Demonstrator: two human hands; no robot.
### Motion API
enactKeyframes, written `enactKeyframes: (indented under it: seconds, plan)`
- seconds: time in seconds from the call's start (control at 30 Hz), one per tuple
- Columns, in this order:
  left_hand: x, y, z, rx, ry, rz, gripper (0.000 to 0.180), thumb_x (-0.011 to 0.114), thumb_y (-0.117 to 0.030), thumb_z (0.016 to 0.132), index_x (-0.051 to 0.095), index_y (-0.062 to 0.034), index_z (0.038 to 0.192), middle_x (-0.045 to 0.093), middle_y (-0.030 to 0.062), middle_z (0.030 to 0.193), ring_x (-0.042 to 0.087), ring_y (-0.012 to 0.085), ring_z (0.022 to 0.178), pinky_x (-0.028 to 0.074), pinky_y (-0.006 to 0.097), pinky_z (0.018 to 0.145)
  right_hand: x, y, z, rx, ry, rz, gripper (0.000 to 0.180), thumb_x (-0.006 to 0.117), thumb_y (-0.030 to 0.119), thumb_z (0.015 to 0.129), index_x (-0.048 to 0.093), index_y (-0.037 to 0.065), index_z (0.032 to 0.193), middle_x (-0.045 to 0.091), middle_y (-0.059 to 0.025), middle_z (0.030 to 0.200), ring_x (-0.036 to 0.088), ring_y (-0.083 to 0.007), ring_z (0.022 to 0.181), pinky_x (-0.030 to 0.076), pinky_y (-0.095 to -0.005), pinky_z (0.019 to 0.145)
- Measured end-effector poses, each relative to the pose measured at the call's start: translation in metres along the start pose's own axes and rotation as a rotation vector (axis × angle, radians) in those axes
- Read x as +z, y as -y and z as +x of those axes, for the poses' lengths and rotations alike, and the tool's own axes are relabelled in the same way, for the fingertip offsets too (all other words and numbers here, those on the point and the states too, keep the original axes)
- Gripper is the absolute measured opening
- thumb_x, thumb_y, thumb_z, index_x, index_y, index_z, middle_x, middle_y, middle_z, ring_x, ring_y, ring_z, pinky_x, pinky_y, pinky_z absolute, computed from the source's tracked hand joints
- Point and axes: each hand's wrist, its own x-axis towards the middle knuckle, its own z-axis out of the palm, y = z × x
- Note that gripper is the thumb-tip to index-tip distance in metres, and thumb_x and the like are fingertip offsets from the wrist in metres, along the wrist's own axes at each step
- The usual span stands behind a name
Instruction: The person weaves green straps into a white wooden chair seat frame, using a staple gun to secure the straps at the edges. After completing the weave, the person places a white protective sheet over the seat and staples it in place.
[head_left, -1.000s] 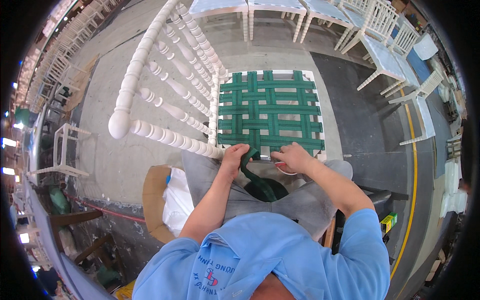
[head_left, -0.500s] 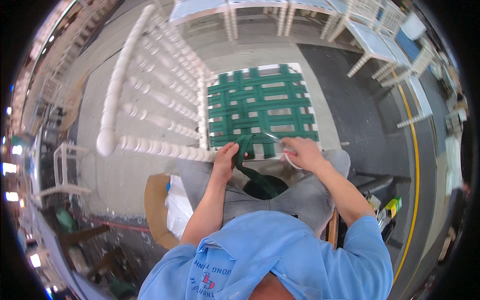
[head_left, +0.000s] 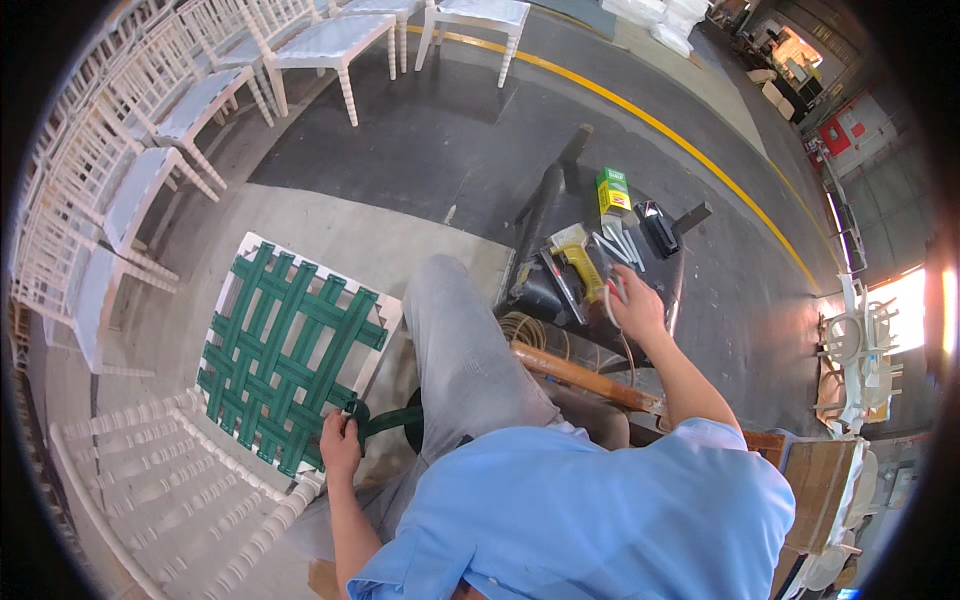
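Here, we have the white chair (head_left: 377,362) to the left of our bent knee, its spindled back (head_left: 170,505) toward the lower left. Across its seat lies green webbing (head_left: 282,345), crossed over and under in a lattice with gaps between the bands. Our left hand (head_left: 341,446) is at the near edge of the seat, fingers closed in a pinch on a loose green strap (head_left: 392,421) that runs rightward from the fingertips toward our grey trousers (head_left: 465,350).

Well apart from it, our right hand (head_left: 638,303) reaches over a black seat (head_left: 530,240), fingers curled around the red and white handles of the scissors (head_left: 609,302); we cannot make out the blades. Just beside that hand, on the black seat, lie a yellow tool (head_left: 580,266) and some silvery strips (head_left: 624,243). Near these we see a green and yellow box (head_left: 613,193) and a black metal piece (head_left: 657,230).

Below the black seat there is a coil of hose (head_left: 527,333), with a wooden bar (head_left: 585,377) nearby. Farther out, more white chairs (head_left: 190,105) stand in a curve at the upper left, and a yellow line (head_left: 640,100) crosses the dark floor (head_left: 430,125).
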Motion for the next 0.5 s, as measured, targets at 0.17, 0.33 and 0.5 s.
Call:
enactKeyframes:
  seconds: [0.17, 0.33, 0.5]
  plan:
    - [0.004, 0.013, -0.008, -0.004, -0.053, -0.028, 0.035, 0.060, -0.023, 0.097, 0.066, -0.0002, 0.123, 0.060, 0.0194, 0.143, 0.057, 0.0347, 0.132, 0.044, 0.039, 0.110, -0.005, -0.064, -0.009, -0.138, 0.035, -0.129, 0.044, 0.067, 0.026, 0.091, 0.061, 0.017, 0.134, 0.068, -0.0140, 0.127, 0.064, -0.0382, 0.117, 0.050, -0.0488, 0.098]
    - [-0.014, 0.012, -0.019, 0.019, -0.010, 0.015, 0.028, 0.059, -0.021, 0.096, 0.069, 0.0012, 0.108, 0.060, 0.0141, 0.144, 0.059, 0.0359, 0.127, 0.046, 0.042, 0.106, 0.007, -0.080, -0.020, -0.128, 0.083, -0.117, 0.037, 0.069, 0.018, 0.091, 0.065, 0.009, 0.127, 0.064, -0.0169, 0.120, 0.063, -0.0400, 0.111, 0.050, -0.0463, 0.096]
    - [-0.027, 0.005, -0.038, -0.114, 0.086, -0.002, 0.028, 0.060, -0.022, 0.095, 0.070, 0.0009, 0.107, 0.062, 0.0095, 0.140, 0.063, 0.0350, 0.119, 0.049, 0.043, 0.101, 0.004, -0.066, -0.004, -0.187, -0.045, -0.028, 0.038, 0.070, 0.011, 0.091, 0.064, 0.005, 0.128, 0.060, -0.0173, 0.122, 0.065, -0.0350, 0.104, 0.053, -0.0405, 0.089]
